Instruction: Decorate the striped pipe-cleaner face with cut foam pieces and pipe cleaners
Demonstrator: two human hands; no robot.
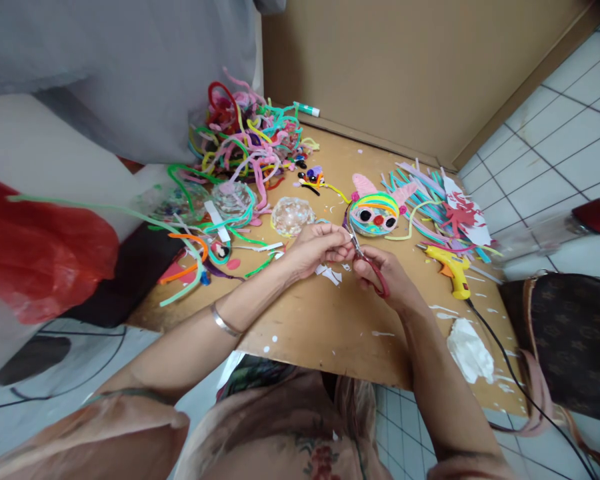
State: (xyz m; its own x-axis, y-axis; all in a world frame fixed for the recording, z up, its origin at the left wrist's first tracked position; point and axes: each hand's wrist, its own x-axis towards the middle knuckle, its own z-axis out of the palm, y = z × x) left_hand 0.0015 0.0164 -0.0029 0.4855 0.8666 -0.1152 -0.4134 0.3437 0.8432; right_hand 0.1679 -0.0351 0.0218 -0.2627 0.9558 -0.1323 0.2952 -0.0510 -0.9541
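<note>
My right hand (380,275) is closed round the red handles of a pair of scissors (379,279), whose blades point up and to the left. At the blades, my left hand (325,248) pinches a tiny white piece (351,238) that looks like paper. Just beyond the scissors sits a round animal-face craft (373,212) with pink ears, dark round eyes, a red nose and bands of coloured pipe cleaner. White paper scraps (329,274) lie on the table below my fingers. A clear beaded disc (293,216) rests beyond my left hand.
A tangled heap of pipe cleaners (250,137) fills the back left, with a glue stick (307,109) behind it. More pipe cleaners (415,193), a yellow glue gun (451,269) with its cord, and a crumpled tissue (470,350) lie right. A brown bag (570,340) stands beside the table (300,320).
</note>
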